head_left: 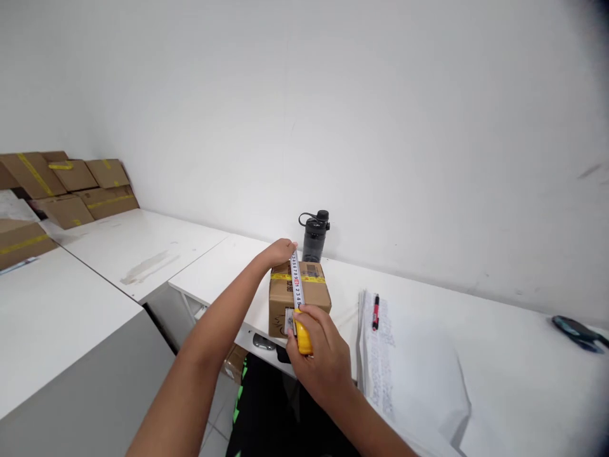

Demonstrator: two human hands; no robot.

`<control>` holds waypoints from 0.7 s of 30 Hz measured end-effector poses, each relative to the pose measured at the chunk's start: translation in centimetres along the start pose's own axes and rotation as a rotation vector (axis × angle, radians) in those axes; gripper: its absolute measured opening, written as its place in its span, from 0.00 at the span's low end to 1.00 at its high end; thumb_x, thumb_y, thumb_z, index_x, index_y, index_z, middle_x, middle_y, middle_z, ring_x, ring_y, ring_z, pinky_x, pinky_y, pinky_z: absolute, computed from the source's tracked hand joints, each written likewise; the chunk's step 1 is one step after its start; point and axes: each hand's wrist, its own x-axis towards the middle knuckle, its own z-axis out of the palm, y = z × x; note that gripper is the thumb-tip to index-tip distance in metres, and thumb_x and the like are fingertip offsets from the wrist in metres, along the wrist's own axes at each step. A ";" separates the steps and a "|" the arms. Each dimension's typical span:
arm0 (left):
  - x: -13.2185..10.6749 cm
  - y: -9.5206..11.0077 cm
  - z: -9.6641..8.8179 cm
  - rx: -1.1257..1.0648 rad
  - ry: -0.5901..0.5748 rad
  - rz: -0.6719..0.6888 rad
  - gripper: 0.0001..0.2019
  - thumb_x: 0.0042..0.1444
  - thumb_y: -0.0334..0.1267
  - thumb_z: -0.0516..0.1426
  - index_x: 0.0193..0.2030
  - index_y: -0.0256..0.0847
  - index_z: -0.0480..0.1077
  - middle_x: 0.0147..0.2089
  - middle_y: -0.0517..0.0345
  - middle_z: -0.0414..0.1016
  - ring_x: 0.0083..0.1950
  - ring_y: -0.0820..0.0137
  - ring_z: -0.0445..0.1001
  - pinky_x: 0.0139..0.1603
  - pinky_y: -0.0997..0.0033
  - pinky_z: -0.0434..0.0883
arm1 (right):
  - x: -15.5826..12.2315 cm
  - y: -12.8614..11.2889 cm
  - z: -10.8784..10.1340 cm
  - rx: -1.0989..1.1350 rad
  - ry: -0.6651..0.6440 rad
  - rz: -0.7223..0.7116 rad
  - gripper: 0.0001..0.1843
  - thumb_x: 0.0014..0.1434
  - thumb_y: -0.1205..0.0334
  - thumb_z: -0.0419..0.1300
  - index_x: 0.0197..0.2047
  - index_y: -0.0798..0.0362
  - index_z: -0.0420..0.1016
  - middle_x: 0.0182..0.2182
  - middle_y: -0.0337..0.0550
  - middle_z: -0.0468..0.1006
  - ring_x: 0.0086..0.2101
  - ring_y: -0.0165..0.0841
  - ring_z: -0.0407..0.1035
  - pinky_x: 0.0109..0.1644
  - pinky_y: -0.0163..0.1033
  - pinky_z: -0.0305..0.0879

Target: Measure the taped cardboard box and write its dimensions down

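Observation:
A small cardboard box (311, 293) with yellow tape stands near the front edge of a white table (428, 298). My right hand (321, 355) is closed around a yellow tape measure case (303, 338) at the box's near side. The white measuring blade (297, 282) runs across the top of the box. My left hand (280, 251) pinches the blade's end at the box's far edge.
A black water bottle (315, 236) stands behind the box by the wall. A stack of written sheets (409, 355) with a red pen (375, 311) lies to the right. A dark object (578, 331) sits far right. Several taped cardboard boxes (66, 184) pile up at far left.

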 end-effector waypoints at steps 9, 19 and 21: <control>-1.1 -0.1 0.4 0.288 0.000 -0.017 0.21 0.61 0.51 0.48 0.25 0.40 0.69 0.37 0.49 0.76 0.44 0.56 0.72 0.51 0.54 0.62 | 3.0 0.3 0.4 -0.075 0.012 0.081 0.20 0.58 0.65 0.55 0.54 0.45 0.66 0.46 0.51 0.76 0.46 0.46 0.74 0.40 0.49 0.77; -2.8 0.7 0.3 0.272 0.146 0.124 0.17 0.64 0.46 0.47 0.31 0.41 0.69 0.46 0.51 0.72 0.48 0.62 0.71 0.50 0.62 0.63 | 2.5 1.8 0.1 -0.015 0.085 -0.023 0.23 0.60 0.68 0.56 0.58 0.44 0.62 0.49 0.52 0.74 0.47 0.44 0.74 0.45 0.50 0.78; -4.0 1.5 -0.1 0.153 0.169 0.160 0.16 0.62 0.47 0.49 0.30 0.41 0.68 0.44 0.54 0.72 0.46 0.64 0.70 0.49 0.65 0.64 | 2.0 2.5 0.0 -0.005 0.128 -0.083 0.27 0.61 0.70 0.57 0.60 0.43 0.59 0.51 0.52 0.74 0.49 0.43 0.74 0.48 0.51 0.77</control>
